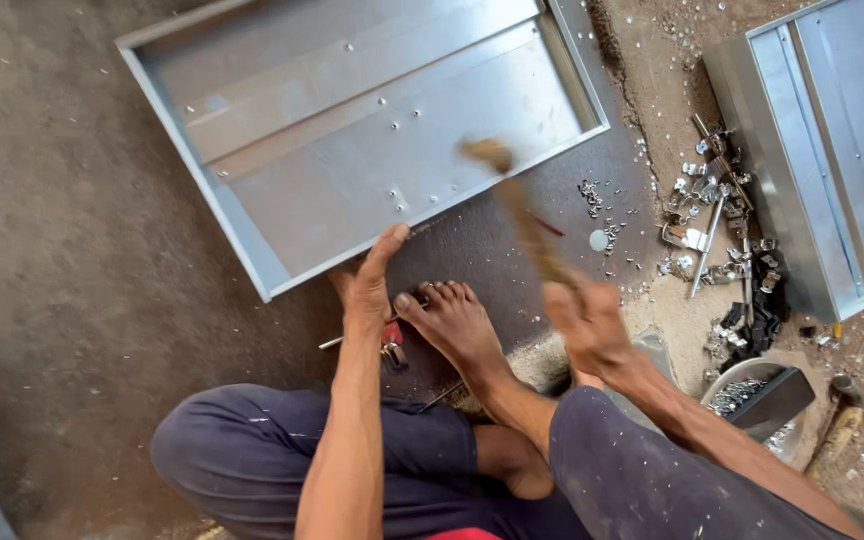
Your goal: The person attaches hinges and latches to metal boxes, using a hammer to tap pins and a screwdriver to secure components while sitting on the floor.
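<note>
From the head camera, the left hand [367,285] sits just left of centre, its fingers pressed flat and its thumb raised against the near rim of a shallow sheet-metal tray [352,130] that fills the picture from ten to one o'clock; small rivets dot the tray's floor. The right hand [584,325], toward four o'clock of centre, is closed tight round the wooden handle of a hammer [524,215], which slants up toward twelve o'clock and is blurred, its head hanging just above the tray's near edge. Between the two hands a bare foot [452,320] rests on a dark metal plate [512,240] on the ground. At three o'clock lies a heap of loose metal brackets and fittings [717,215] on the sandy floor, and beyond it, at two o'clock, a second metal tray [832,140] stands tilted. At four o'clock a small bowl of screws [742,395] sits near the person's knee, with a second hammer [837,430] lying just right of it.
</note>
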